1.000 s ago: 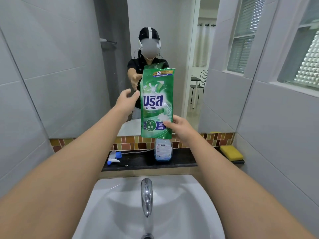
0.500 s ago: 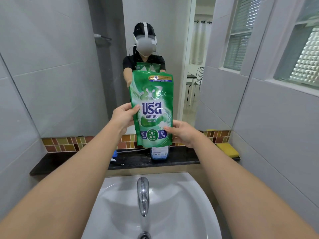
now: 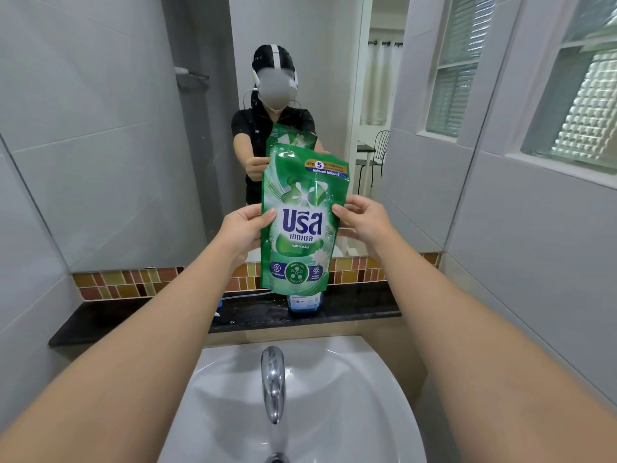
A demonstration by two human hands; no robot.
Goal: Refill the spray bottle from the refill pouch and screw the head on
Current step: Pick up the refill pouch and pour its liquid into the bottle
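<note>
Both hands are holding the green refill pouch [image 3: 302, 222] upright in the air, centre frame, above the black ledge [image 3: 133, 317] and in front of the mirror [image 3: 200, 128].

Left hand [image 3: 242, 230] is gripping the pouch's left edge from 9 o'clock, thumb lying on the printed front. Right hand [image 3: 362, 218] is gripping the right edge from 3 o'clock, thumb on the front, fingers wrapping behind. So the hands are apart, each one clamped on a side of the pouch at about mid-height.

Pouch is tilting slightly, top leaning toward 1 o'clock. Top edge is looking sealed, but I cannot tell for sure.

Spray bottle [image 3: 305, 300] is standing on the ledge directly under the pouch, at 6 o'clock from it. Only its lower body with blue liquid and a white label is showing; the neck is hiding behind the pouch, so I cannot tell if it is open.

A small blue and white bit [image 3: 218, 309] is peeking out at 9 o'clock from the bottle, just past the left forearm, with a thin white tube [image 3: 247, 294] running along the ledge toward the bottle. Too hidden to identify.

White sink [image 3: 350, 396] is sitting below the ledge at 6 o'clock, chrome tap [image 3: 273, 382] in its middle. Mirror is reflecting the person holding the pouch.
</note>
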